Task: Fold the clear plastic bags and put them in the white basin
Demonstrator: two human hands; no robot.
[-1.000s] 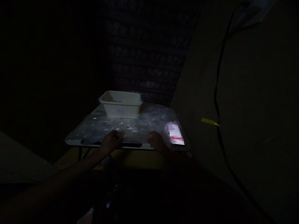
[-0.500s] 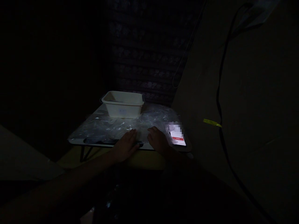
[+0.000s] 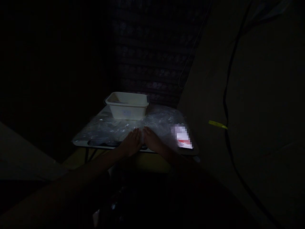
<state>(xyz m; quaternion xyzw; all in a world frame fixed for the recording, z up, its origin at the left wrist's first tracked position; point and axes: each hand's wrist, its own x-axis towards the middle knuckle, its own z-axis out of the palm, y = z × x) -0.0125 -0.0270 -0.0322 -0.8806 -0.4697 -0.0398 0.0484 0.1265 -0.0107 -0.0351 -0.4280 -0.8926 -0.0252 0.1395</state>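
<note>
Clear crinkled plastic (image 3: pixel 114 127) lies spread over a small folding table (image 3: pixel 79 143). My left hand (image 3: pixel 132 141) rests on the plastic at the table's front edge, palm down with fingers stretched out. Close beside it, my right hand (image 3: pixel 152 140) lies on the same plastic, fingers extended forward and angled left. The fingertips of both hands nearly meet. No held object shows in either hand, though the dimness hides detail beneath the palms. Behind the hands stands a cream plastic tub (image 3: pixel 128 110).
To the right of my hands a lit phone (image 3: pixel 184 144) lies on the table, its screen partly blurred. A dark cable (image 3: pixel 225 105) with a yellow tag (image 3: pixel 217 124) hangs down the right wall. A patterned dark curtain (image 3: pixel 152 66) is at the back. The surroundings are very dark.
My right hand has moved left, closing the gap to my left hand. The left hand has shifted slightly forward and right. The view has moved slightly; tub and phone stay put.
</note>
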